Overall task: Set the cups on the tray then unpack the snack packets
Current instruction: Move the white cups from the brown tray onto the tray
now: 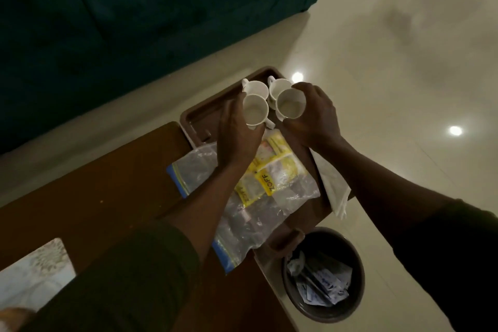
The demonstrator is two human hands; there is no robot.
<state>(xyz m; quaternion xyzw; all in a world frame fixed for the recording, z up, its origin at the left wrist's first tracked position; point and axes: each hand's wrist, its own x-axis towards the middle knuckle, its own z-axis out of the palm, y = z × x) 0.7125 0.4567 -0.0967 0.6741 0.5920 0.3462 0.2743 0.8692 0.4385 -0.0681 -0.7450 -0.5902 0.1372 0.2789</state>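
Two white cups [255, 87] [279, 87] stand at the far end of the brown tray [200, 113]. My left hand [237, 135] grips a third white cup [255, 110] over the tray. Beside it, my right hand [314, 116] holds a fourth white cup [290, 106], tilted toward me. Both held cups look empty. Nearer to me lies a clear zip bag [269, 191] with yellow snack packets [272, 170] inside; my left forearm crosses over it.
The tray and bag rest on a dark wooden table [94, 183]. A white napkin [334, 188] hangs over the table's right edge. A round bin [322, 275] with wrappers stands on the tiled floor below. A dark green sofa [121, 21] fills the far left.
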